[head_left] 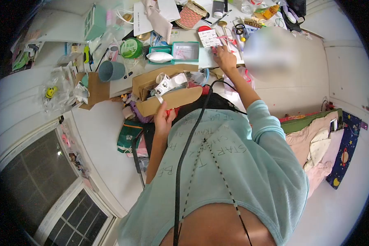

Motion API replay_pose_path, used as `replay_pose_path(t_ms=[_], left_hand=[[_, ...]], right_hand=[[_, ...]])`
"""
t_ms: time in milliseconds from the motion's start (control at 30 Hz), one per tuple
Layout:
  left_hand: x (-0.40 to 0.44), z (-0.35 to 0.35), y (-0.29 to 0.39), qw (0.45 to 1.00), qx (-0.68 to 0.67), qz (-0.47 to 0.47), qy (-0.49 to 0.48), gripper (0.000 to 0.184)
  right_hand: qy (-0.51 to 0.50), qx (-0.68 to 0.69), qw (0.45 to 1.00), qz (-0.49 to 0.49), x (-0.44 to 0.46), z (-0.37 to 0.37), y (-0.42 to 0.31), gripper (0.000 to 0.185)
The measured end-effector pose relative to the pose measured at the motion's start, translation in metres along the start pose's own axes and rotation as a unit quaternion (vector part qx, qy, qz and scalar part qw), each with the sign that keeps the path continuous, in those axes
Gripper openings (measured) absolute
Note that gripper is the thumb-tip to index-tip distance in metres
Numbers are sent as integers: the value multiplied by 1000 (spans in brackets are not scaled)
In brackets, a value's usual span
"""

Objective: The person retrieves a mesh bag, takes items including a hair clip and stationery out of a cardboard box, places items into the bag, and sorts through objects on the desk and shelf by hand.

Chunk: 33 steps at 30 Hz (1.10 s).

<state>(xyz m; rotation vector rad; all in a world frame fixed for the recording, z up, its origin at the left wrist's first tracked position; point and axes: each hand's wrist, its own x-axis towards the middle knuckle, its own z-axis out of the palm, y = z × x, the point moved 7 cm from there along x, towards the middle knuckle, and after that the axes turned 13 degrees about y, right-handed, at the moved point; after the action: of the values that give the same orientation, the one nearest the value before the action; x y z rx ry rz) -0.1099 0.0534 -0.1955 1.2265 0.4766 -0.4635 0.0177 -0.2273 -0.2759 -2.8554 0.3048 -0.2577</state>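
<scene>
My left hand [164,119] is at the near side of an open cardboard box [170,103], its fingertips closed on the end of a white paper strip [165,85] with dark round prints. The strip curls up out of the box, which also holds small items I cannot make out. Farther off, my right hand [224,60] reaches onto the white table, its fingers apart and touching the tabletop just below a white card [209,38] with printed rows. Small red and pink bits lie by these fingertips. A teal tray [185,51] with a white pouch [160,57] sits left of it.
A grey-blue cup [111,71] and a green round tub [131,48] stand on the left. Along the back are a pink woven basket [190,15], black scissors [239,28] and an orange bottle [270,12]. A black cable [192,131] hangs down in front of me.
</scene>
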Motion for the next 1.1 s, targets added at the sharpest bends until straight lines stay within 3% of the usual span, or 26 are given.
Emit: replay_pose_path(t_ms=[100, 200, 300, 433, 533, 600, 667, 833, 967, 1100], left_hand=[[1, 0, -2, 1000, -1, -2, 17, 37], [1, -2, -4, 1000, -2, -8, 17, 38], [1, 0, -2, 999, -29, -11, 10, 33], [4, 6, -3, 999, -44, -26, 4, 30], [7, 8, -4, 999, -48, -9, 13, 30], [7, 8, -3, 997, 2, 54, 63, 30], [9, 10, -2, 999, -44, -2, 32, 31], [8, 10, -2, 998, -55, -1, 24, 31], [7, 9, 0, 997, -40, -13, 61, 30], [10, 2, -8, 999, -24, -4, 43, 30]], right_hand=[[34, 10, 998, -54, 3, -5, 5, 27], [108, 127, 985, -51, 7, -41, 10, 23], [119, 259, 958, 34, 11, -63, 21, 18], [-22, 557, 806, 200, 4, -70, 17, 27], [-77, 665, 707, 228, -4, -101, -17, 23], [-100, 719, 651, 222, -6, -112, -41, 20], [-112, 707, 669, 201, -5, -124, -63, 20], [-152, 663, 714, 168, -6, -146, -104, 21], [-199, 609, 767, 41, -1, -152, -126, 24], [-166, 509, 839, -99, 4, -170, -148, 23]])
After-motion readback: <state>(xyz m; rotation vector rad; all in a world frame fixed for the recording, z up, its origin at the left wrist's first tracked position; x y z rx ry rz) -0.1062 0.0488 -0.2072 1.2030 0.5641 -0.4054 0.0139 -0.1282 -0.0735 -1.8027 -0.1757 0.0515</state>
